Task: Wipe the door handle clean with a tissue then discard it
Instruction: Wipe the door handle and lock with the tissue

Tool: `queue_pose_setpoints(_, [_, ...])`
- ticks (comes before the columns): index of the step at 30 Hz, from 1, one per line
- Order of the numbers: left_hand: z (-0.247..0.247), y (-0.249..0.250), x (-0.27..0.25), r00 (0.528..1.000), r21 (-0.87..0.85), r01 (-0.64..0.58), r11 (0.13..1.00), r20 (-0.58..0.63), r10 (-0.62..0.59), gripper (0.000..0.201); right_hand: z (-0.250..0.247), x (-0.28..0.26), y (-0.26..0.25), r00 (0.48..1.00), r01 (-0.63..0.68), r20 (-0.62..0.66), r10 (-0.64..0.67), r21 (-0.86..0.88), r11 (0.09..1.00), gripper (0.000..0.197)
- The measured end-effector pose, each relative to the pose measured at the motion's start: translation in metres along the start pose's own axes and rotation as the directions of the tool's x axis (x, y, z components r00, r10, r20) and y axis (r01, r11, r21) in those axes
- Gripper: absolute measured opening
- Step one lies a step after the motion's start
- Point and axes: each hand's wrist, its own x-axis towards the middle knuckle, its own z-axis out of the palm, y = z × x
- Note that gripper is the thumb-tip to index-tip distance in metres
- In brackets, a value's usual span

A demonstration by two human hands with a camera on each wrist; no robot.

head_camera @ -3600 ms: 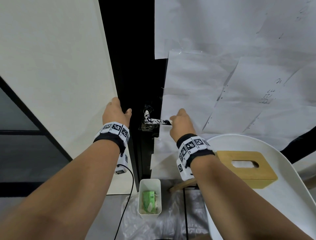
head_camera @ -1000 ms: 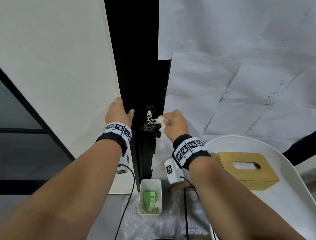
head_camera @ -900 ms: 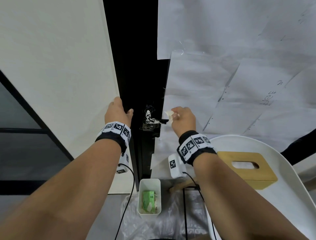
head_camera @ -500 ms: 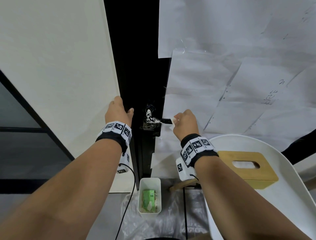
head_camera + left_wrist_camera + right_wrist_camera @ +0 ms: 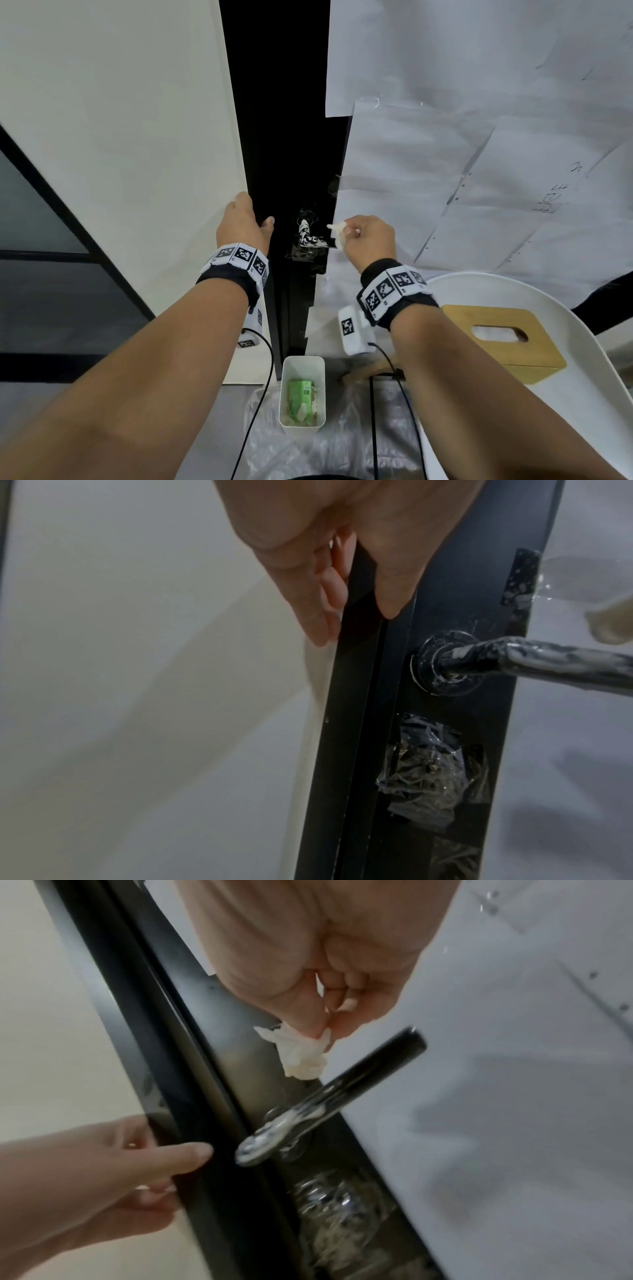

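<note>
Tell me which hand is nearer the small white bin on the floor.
Left, slightly. The left hand grips the door edge up and left of the white bin; the right hand, pinching the tissue, is up and further right.

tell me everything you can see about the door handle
The door handle is a dark, glossy lever, seemingly metal, projecting from a round rose on the black door edge. Its free end looks clean and black; the stretch nearer the rose is smeared with white residue. Nothing touches it: the right hand pinches a crumpled white tissue just above it, while the left hand grips the door edge beside it. Crinkled clear tape sits below.
</note>
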Motion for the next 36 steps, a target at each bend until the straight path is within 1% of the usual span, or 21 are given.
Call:
queue_pose_setpoints(1, [0.000,0.000,0.000,1.000,-0.001,0.003,1.000,0.000,-0.003,0.034,-0.005,0.004,0.004,1.000,-0.007,-0.024,0.005,-0.055,0.998,0.027])
queue_pose_setpoints(2, [0.000,0.000,0.000,1.000,-0.003,0.004,1.000,0.000,-0.004,0.033,-0.009,0.007,0.008,0.999,-0.003,-0.044,-0.004,-0.148,0.989,0.028])
queue_pose_setpoints(4, [0.000,0.000,0.000,1.000,-0.005,0.008,1.000,-0.004,-0.008,0.033,-0.013,0.010,0.014,0.998,0.019,-0.044,-0.037,-0.357,0.934,0.028])
queue_pose_setpoints(5, [0.000,0.000,0.000,1.000,-0.007,0.011,1.000,-0.004,-0.011,0.032,-0.013,0.010,0.016,0.999,0.030,-0.025,-0.045,-0.425,0.905,0.029])
queue_pose_setpoints(7, [0.000,0.000,-0.001,1.000,-0.008,0.011,1.000,-0.001,-0.011,0.032,-0.007,0.009,0.017,0.999,0.043,0.024,-0.035,-0.474,0.880,0.030])
queue_pose_setpoints(10, [0.000,0.000,-0.001,1.000,-0.009,0.010,1.000,-0.003,-0.010,0.032,0.002,0.008,0.010,0.998,0.050,0.057,-0.026,-0.471,0.881,0.028])
queue_pose_setpoints(12, [0.000,0.001,0.000,1.000,-0.011,0.011,1.000,-0.001,-0.011,0.032,0.008,0.006,0.003,0.996,0.076,0.080,-0.045,-0.452,0.889,0.027])
queue_pose_setpoints(15, [0.000,0.001,-0.001,1.000,-0.014,0.013,1.000,0.002,-0.013,0.032,0.017,0.003,-0.009,0.984,0.159,0.134,-0.116,-0.386,0.909,0.029])
queue_pose_setpoints(17, [-0.001,0.001,-0.002,1.000,-0.014,0.013,1.000,0.004,-0.013,0.032,0.019,0.003,-0.010,0.979,0.168,0.163,-0.123,-0.297,0.940,0.027])
queue_pose_setpoints(19, [-0.001,0.001,-0.002,1.000,-0.011,0.011,1.000,0.003,-0.010,0.033,0.016,0.003,-0.007,0.984,0.102,0.161,-0.079,-0.136,0.985,0.026])
queue_pose_setpoints(21, [0.000,0.000,-0.001,1.000,-0.014,0.008,1.000,0.000,-0.008,0.033,0.011,-0.002,0.001,0.994,0.051,0.100,-0.048,-0.035,0.998,0.027])
queue_pose_setpoints(24, [0.000,0.000,-0.001,1.000,-0.017,0.010,1.000,-0.001,-0.010,0.032,0.008,-0.015,0.016,1.000,-0.015,0.014,0.015,0.005,1.000,0.027])
queue_pose_setpoints(27, [0.000,0.001,-0.001,1.000,-0.012,0.013,1.000,-0.006,-0.013,0.032,0.017,-0.026,0.030,0.989,-0.139,0.060,0.134,0.096,0.986,0.023])
queue_pose_setpoints(30, [0.001,0.001,-0.002,1.000,-0.011,0.015,1.000,-0.008,-0.015,0.032,0.029,-0.033,0.039,0.958,-0.285,0.093,0.270,0.241,0.928,0.021])
queue_pose_setpoints(32, [0.001,0.002,-0.002,1.000,-0.008,0.017,1.000,-0.007,-0.017,0.032,0.032,-0.033,0.043,0.915,-0.403,0.118,0.386,0.317,0.859,0.019])
queue_pose_setpoints(34, [0.000,0.002,-0.002,1.000,-0.009,0.020,1.000,-0.003,-0.020,0.032,0.032,-0.030,0.043,0.852,-0.514,0.154,0.500,0.432,0.741,0.016])
queue_pose_setpoints(35, [0.000,0.002,-0.002,1.000,-0.010,0.019,1.000,-0.002,-0.019,0.032,0.031,-0.027,0.042,0.826,-0.544,0.182,0.533,0.500,0.674,0.015])
queue_pose_setpoints(36, [0.000,0.002,-0.002,1.000,-0.011,0.017,1.000,-0.001,-0.017,0.032,0.030,-0.024,0.040,0.815,-0.555,0.216,0.537,0.554,0.620,0.014])
